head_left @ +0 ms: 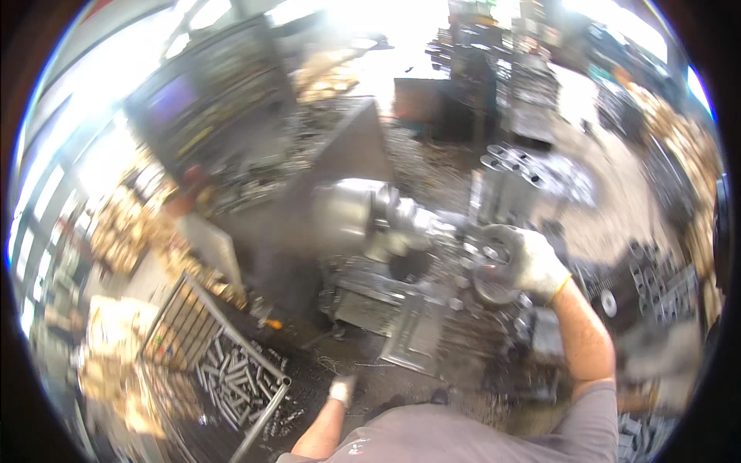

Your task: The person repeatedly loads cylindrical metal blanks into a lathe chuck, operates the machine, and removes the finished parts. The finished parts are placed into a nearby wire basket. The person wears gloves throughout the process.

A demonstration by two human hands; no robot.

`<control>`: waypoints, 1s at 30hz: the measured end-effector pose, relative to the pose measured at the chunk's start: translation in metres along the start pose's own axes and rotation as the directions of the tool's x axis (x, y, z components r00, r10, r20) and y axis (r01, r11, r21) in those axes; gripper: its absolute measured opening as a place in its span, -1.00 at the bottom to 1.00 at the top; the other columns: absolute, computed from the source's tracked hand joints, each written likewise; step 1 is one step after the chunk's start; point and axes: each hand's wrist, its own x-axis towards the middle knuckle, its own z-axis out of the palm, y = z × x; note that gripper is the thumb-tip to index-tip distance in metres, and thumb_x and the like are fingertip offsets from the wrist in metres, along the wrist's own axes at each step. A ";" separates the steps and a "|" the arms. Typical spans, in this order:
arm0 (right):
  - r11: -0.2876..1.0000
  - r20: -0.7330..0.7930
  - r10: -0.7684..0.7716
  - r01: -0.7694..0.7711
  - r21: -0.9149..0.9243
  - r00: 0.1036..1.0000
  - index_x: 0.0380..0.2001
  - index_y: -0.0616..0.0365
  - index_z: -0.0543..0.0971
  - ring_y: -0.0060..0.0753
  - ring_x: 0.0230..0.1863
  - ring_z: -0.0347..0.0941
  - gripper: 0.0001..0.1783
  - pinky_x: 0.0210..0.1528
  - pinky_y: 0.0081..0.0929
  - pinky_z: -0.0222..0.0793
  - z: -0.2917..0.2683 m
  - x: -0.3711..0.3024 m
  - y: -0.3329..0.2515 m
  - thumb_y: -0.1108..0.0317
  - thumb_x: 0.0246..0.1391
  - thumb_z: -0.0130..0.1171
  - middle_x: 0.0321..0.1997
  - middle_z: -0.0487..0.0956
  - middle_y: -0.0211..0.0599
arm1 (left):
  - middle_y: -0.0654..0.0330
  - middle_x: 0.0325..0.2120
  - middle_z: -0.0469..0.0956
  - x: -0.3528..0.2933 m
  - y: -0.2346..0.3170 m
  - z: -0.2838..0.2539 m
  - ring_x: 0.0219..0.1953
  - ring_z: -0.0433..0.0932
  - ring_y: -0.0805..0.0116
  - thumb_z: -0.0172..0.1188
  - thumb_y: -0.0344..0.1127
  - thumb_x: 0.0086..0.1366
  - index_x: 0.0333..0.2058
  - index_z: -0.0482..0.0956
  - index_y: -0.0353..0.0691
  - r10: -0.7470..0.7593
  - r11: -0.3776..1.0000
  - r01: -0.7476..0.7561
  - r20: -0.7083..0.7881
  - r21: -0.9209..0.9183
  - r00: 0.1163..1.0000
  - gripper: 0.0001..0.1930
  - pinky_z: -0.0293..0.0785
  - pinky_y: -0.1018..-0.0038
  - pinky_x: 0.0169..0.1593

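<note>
My right hand [538, 266], in a whitish work glove, reaches forward. Its fingers curl over a round metal part [495, 282] on the machine's right side; blur hides whether this is a wheel or a tool holder. Left of it, the lathe's shiny chuck [349, 210] points right toward a cluster of metal tooling [444, 225]. My left hand [341, 388], also gloved, hangs low by my body near a wire basket. It touches nothing that I can see, and its fingers are too small and blurred to read.
The wire basket [282, 386] at lower left holds many short metal tubes [231, 378]. Metal tubes [644, 270] stand at the right, and larger ones [509, 166] stand beyond the machine. A metal tray [413, 332] sits below the chuck. Another machine [471, 69] stands farther back.
</note>
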 end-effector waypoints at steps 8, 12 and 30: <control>0.986 0.893 0.105 0.072 -0.152 0.438 -0.06 0.23 0.76 -0.30 -0.12 0.67 -0.27 -0.01 -0.24 0.60 0.118 0.146 0.060 -0.19 -0.09 0.57 -0.11 0.78 -0.16 | 0.15 -0.27 0.74 -0.023 0.064 -0.044 -0.34 0.73 0.34 0.19 -0.13 0.50 0.12 0.64 -0.27 -0.499 -0.093 0.400 0.390 -0.912 0.774 -0.61 0.63 0.38 -0.32; 0.974 0.710 0.132 -0.225 0.038 0.692 -0.01 0.29 0.71 -0.37 -0.22 0.69 -0.40 -0.11 -0.35 0.66 0.089 0.140 0.027 0.09 -0.03 0.58 -0.21 0.78 -0.21 | 0.15 -0.34 0.73 -0.059 0.059 -0.083 -0.44 0.68 0.35 0.21 -0.16 0.47 0.05 0.68 -0.26 -0.609 -0.249 0.412 0.473 -0.876 0.637 -0.67 0.61 0.36 -0.38; 0.961 0.421 0.271 -0.222 -0.164 0.865 0.19 0.22 0.63 0.01 0.16 0.67 -0.39 0.25 -0.15 0.55 0.053 0.164 0.028 0.20 0.07 0.34 0.15 0.70 0.10 | -0.14 -0.09 0.73 0.014 0.042 -0.157 0.01 0.74 -0.04 0.27 -0.19 0.39 0.10 0.65 -0.24 -0.442 0.588 0.079 -0.238 -0.805 0.865 -0.62 0.60 0.16 0.12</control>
